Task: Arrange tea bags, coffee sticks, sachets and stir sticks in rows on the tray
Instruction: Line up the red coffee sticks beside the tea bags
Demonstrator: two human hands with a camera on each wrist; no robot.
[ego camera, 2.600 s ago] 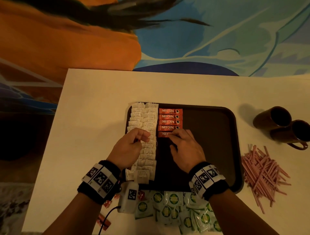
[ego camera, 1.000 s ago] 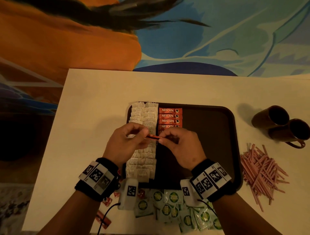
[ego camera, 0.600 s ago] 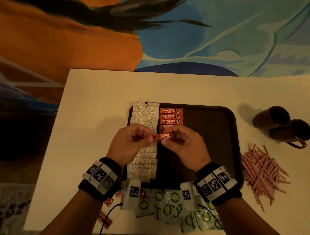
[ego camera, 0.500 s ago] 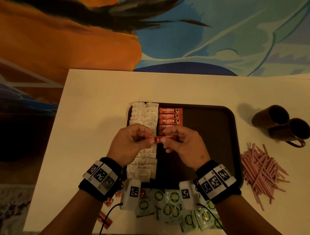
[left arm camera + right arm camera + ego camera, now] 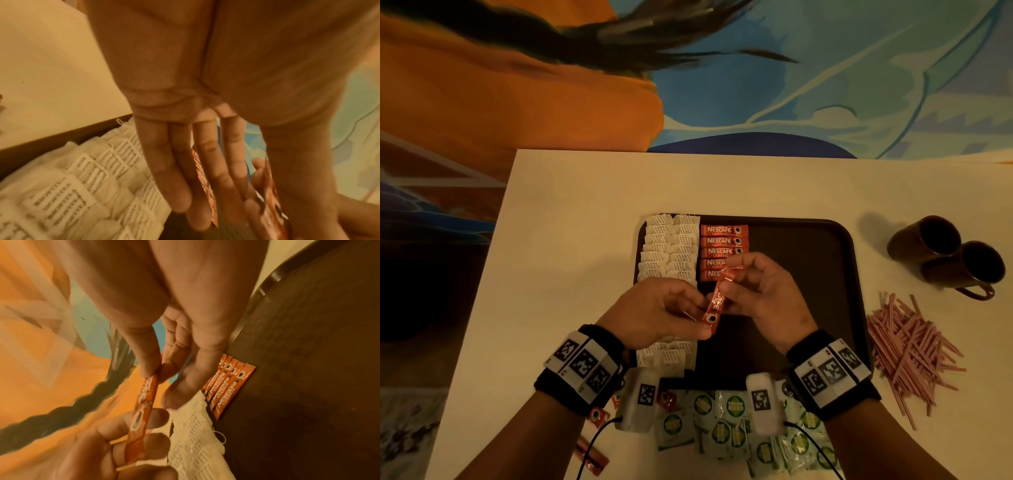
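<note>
Both hands hold one red coffee stick (image 5: 717, 301) above the dark brown tray (image 5: 808, 240). My right hand (image 5: 726, 284) pinches its far end between thumb and forefinger, clearly so in the right wrist view (image 5: 154, 371). Its near end sits in the pinch of my left hand (image 5: 702, 315). The stick (image 5: 144, 404) runs steeply, near to far. Several coffee sticks (image 5: 722, 241) lie in a row on the tray, just right of two columns of white tea bags (image 5: 671, 246). My hands hide the row's nearest stick in part.
Green sachets (image 5: 726, 421) lie heaped at the table's front edge, and loose coffee sticks (image 5: 592, 455) sit at the front left. A pile of pink stir sticks (image 5: 907, 346) lies right of the tray. Two dark mugs (image 5: 945, 253) stand at the back right.
My right hand left the coffee row and met my left hand at a stick. The stick was level between both hands; now it is turned to run near to far.
</note>
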